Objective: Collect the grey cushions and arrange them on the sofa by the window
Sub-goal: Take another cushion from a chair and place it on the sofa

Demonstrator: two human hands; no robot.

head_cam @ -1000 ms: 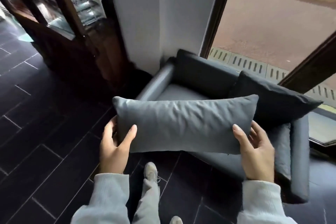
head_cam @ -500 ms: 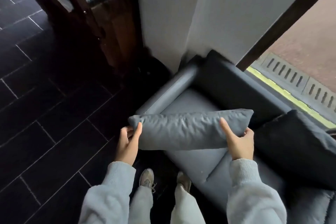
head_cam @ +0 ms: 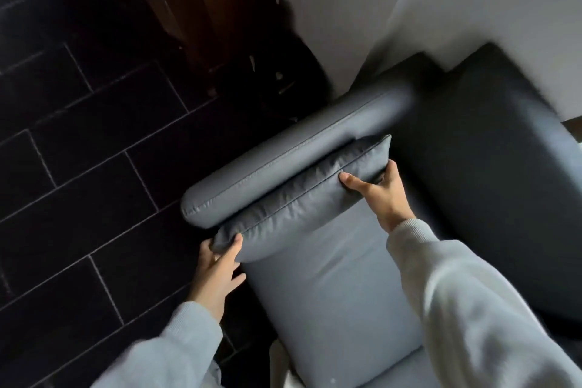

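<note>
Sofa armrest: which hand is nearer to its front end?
Left. The left hand grips the cushion just below the armrest's front end; the right hand holds the cushion's far end, nearer the backrest.

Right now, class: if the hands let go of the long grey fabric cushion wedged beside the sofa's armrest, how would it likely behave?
The long grey fabric cushion looks soft: it creases and dents under the right hand. It probably stays put, propped against the padded grey armrest. It seems light, since the left hand pinches just one corner.
</note>
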